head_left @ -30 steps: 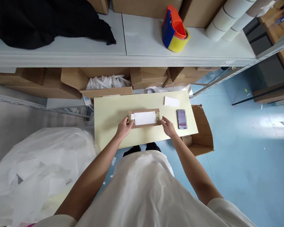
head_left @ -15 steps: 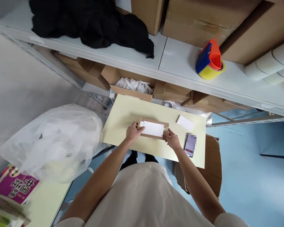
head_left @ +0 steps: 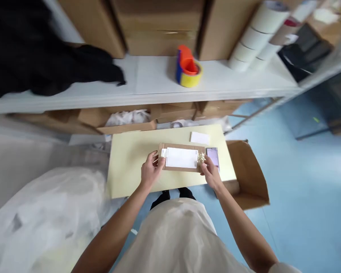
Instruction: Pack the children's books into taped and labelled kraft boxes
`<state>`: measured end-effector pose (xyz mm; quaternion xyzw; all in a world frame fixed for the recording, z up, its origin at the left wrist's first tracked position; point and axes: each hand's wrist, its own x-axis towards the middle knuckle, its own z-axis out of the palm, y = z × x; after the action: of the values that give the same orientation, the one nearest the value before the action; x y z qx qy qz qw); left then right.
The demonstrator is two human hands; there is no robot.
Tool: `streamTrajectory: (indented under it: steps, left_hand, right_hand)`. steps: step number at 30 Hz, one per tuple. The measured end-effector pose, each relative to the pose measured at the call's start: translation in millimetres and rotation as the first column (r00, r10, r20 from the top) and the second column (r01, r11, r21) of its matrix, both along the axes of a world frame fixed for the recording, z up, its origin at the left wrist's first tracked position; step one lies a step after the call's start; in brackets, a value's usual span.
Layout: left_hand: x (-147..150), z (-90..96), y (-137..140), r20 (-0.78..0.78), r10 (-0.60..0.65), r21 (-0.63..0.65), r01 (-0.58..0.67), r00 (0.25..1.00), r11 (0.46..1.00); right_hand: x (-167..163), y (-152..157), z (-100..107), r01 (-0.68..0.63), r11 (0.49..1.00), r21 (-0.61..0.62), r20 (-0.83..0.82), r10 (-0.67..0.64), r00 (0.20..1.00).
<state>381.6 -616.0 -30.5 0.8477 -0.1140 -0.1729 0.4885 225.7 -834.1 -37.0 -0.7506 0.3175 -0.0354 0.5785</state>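
Observation:
A flat brown cardboard box [head_left: 179,170] with a large white label [head_left: 182,157] on its upper face is held between my two hands above the cream table [head_left: 127,159]. My left hand [head_left: 152,168] grips its left end, thumb on the top by a small white sticker. At the opposite end my right hand [head_left: 210,170] pinches the edge, beside a shiny strip of clear tape [head_left: 201,157]. Just beyond that hand lies a phone [head_left: 213,156] with a lit screen. A stack of white labels [head_left: 199,138] rests near the table's back edge.
An open carton [head_left: 250,178] stands on the floor to the right. On the shelf [head_left: 156,81] sit a tape dispenser [head_left: 189,70], white rolls [head_left: 255,38] and black cloth [head_left: 59,64]. A large plastic bag [head_left: 48,216] bulges at left; a carton of white items [head_left: 127,118] is behind the table.
My view has swung to the right. The box, still in both hands, has moved closer to the phone and appears raised slightly towards me.

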Motion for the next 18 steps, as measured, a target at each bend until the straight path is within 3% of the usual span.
streamTrajectory:
  steps: [3,6,9,12,15,18]
  left_hand:
    - [-2,22.8,-55,0.012,-0.266,-0.119,0.265,0.964,0.957]
    - [-23,38.8,-118,0.051,-0.531,-0.159,0.532,0.846,0.832]
    - [-64,43.4,-172,0.105,-0.702,-0.137,0.709,0.705,0.692]
    - [-112,36.5,-214,0.122,-0.795,-0.059,0.804,0.594,0.592]
    - [-158,20.3,-257,0.029,-0.870,0.070,0.867,0.492,0.493]
    - [-199,-3.1,-302,-0.092,-0.909,0.170,0.906,0.407,0.388]
  right_hand:
    - [-55,-6,23,0.303,0.952,-0.033,0.123,-0.297,0.947]
    - [-108,-3,33,0.558,0.829,-0.047,0.215,-0.537,0.816]
    - [-158,0,30,0.696,0.718,-0.026,0.258,-0.668,0.698]
    - [-205,-7,15,0.797,0.600,-0.066,0.237,-0.766,0.597]
    - [-248,-26,-8,0.862,0.461,-0.209,0.151,-0.856,0.494]
    - [-283,-54,-32,0.850,0.417,-0.322,0.066,-0.886,0.459]
